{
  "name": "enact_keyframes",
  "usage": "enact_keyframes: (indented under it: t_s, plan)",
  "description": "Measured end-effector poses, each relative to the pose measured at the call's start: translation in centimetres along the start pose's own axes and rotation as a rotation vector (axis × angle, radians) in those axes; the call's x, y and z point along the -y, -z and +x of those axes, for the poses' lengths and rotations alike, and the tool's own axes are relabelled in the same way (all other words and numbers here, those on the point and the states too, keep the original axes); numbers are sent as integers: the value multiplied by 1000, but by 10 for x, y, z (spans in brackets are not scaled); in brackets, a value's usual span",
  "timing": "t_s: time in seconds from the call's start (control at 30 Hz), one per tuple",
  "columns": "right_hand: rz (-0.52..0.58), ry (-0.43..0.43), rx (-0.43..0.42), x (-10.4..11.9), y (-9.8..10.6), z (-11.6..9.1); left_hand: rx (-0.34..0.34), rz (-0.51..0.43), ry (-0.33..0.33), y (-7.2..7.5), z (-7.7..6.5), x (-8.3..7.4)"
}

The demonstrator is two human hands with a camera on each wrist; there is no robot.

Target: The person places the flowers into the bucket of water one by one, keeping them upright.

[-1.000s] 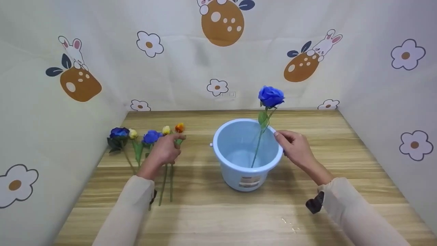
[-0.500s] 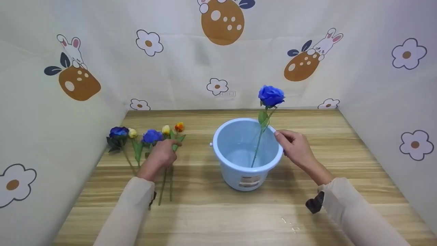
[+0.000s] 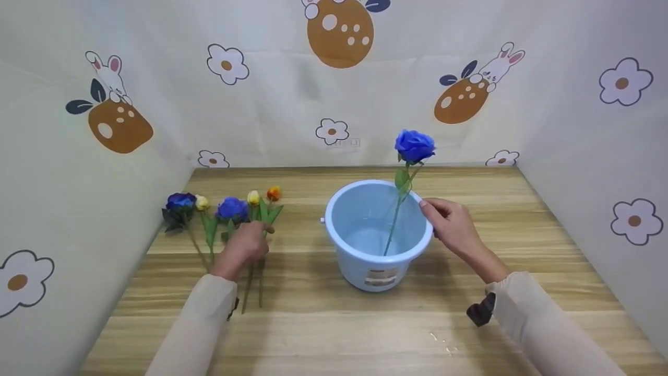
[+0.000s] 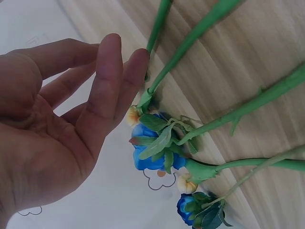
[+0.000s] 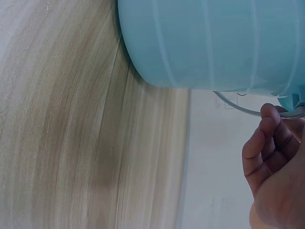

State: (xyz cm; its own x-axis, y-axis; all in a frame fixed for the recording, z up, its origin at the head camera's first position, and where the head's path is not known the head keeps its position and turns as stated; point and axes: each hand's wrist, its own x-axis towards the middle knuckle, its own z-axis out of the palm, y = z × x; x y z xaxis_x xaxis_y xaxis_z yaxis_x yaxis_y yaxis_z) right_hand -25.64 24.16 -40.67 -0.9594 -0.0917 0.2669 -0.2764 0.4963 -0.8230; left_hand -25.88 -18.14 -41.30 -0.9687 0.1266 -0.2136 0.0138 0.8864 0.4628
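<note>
In the head view my right hand (image 3: 453,222) grips the right rim of a light blue bucket (image 3: 360,263), thumb on top; the right wrist view shows its fingers curled by the bucket's handle (image 5: 240,109). A blue rose (image 3: 415,146) leans upright in the bucket. My left hand (image 3: 246,243) hovers over stems of flowers lying on the table. In the left wrist view its fingers (image 4: 107,76) are loosely bent beside a green stem, holding nothing. Nearest it are an orange tulip (image 3: 274,194), a yellow tulip (image 3: 253,198) and a blue rose (image 3: 233,209).
Farther left lie a dark blue flower (image 3: 181,201) and another pale yellow tulip (image 3: 202,203). Patterned cloth walls (image 3: 271,104) enclose the wooden table (image 3: 313,334) at the back and sides. Small shiny marks (image 3: 443,344) lie near the front right.
My left hand has drawn back slightly toward me from the flower heads to the stems, uncovering more tulip leaves. The right hand and the bucket stay put.
</note>
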Motion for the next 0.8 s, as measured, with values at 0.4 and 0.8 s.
enact_keyframes:
  t_s: [0.4, 0.8]
  plan:
    - [14, -6, 14, 38, 5, -12, 48, -45, 67, -7, -1, 5]
    - [44, -18, 38, 35, 4, -11, 56, 114, 11, -12, 2, 10]
